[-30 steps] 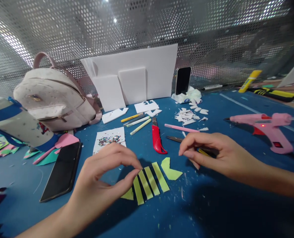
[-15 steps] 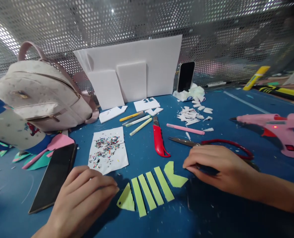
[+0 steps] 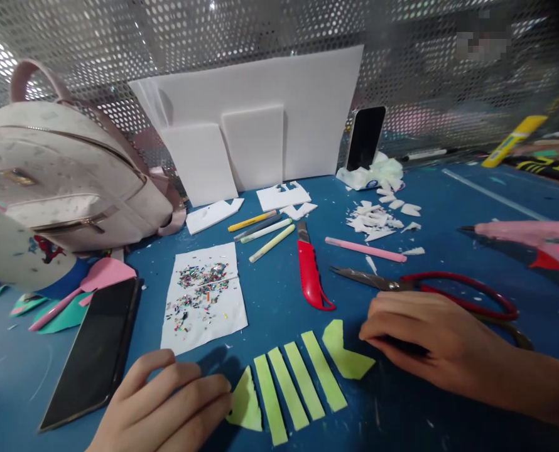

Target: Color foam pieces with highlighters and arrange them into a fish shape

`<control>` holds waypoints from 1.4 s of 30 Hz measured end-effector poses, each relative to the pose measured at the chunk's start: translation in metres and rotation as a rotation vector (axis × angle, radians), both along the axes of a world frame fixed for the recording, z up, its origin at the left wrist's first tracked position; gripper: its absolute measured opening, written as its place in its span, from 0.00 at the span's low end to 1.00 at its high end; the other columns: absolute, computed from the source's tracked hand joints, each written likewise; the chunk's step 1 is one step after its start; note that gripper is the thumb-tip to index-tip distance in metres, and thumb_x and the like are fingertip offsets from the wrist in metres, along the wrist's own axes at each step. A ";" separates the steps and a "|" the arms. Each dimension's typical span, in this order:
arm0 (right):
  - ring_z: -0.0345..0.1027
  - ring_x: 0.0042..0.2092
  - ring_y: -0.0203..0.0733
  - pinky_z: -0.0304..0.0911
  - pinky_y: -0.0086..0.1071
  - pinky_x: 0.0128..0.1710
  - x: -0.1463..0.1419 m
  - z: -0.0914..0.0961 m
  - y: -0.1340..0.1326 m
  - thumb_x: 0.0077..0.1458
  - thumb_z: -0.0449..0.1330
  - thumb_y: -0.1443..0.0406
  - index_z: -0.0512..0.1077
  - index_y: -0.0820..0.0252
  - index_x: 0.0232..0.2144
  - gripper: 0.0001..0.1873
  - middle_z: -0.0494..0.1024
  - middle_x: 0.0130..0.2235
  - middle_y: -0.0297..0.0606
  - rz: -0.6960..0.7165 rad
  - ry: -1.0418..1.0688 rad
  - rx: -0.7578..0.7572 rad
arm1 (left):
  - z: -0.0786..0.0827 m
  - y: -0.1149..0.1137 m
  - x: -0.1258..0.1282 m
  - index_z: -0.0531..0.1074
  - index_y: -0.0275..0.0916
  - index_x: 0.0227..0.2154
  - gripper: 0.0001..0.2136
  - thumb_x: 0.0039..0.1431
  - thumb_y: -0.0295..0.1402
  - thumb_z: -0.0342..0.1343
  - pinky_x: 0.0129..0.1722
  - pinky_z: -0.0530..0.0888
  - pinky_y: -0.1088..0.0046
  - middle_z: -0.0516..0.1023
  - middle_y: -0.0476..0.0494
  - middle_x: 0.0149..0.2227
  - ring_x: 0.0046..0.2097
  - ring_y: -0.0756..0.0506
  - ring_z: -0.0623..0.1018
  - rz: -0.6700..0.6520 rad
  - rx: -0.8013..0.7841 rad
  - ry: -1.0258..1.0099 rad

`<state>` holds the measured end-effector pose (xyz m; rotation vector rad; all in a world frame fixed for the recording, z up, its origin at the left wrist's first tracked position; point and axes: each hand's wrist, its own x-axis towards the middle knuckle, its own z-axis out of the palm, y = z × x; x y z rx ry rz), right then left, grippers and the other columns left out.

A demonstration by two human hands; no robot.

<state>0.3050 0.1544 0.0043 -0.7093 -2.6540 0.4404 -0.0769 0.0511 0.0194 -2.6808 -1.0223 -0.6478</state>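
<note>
Light-green cut pieces lie in a fish-shaped row: a pointed head piece [image 3: 247, 405], several slanted strips [image 3: 303, 382] and a notched tail piece [image 3: 344, 351]. My left hand [image 3: 166, 405] is at the head piece, fingers loosely bent and apart, holding nothing; its fingertips overlap that piece's left edge, and whether they press on it I cannot tell. To the right of the tail piece rests my right hand [image 3: 416, 345], its fingers curled together with nothing visible in them. Scissors with red handles [image 3: 458, 285] lie just behind it. A red utility knife [image 3: 311, 270] lies beyond the strips.
A white sheet with colourful glitter bits [image 3: 235, 314] and a phone [image 3: 88, 351] lie left. Pens [image 3: 272, 243], white foam scraps [image 3: 374, 220] and a pink pen [image 3: 364, 250] lie farther back. A pink glue gun [image 3: 524, 232] is right; a backpack [image 3: 72, 176] stands left.
The view has shifted, and the items sit lower and wider. My left fingers have spread more and come over the head piece's edge. My right hand stays beside the tail piece.
</note>
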 end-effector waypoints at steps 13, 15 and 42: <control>0.67 0.33 0.37 0.55 0.31 0.32 -0.003 0.002 0.001 0.67 0.54 0.68 0.72 0.55 0.38 0.07 0.75 0.34 0.34 -0.022 0.012 -0.091 | 0.000 0.001 -0.005 0.81 0.44 0.42 0.13 0.74 0.27 0.50 0.52 0.64 0.65 0.84 0.54 0.45 0.45 0.49 0.77 -0.041 0.024 0.027; 0.68 0.34 0.38 0.56 0.31 0.33 -0.003 0.002 0.001 0.67 0.54 0.68 0.72 0.55 0.38 0.07 0.76 0.34 0.34 -0.015 0.025 -0.088 | -0.001 0.000 -0.003 0.81 0.44 0.42 0.13 0.74 0.26 0.50 0.53 0.64 0.65 0.84 0.54 0.45 0.45 0.49 0.77 -0.038 0.035 0.016; 0.72 0.35 0.38 0.59 0.31 0.37 -0.034 0.071 -0.025 0.65 0.56 0.67 0.75 0.58 0.37 0.07 0.81 0.35 0.35 0.046 0.245 0.226 | 0.081 0.042 0.103 0.82 0.43 0.39 0.06 0.65 0.36 0.62 0.32 0.73 0.73 0.85 0.47 0.38 0.33 0.49 0.78 0.024 -0.464 -0.407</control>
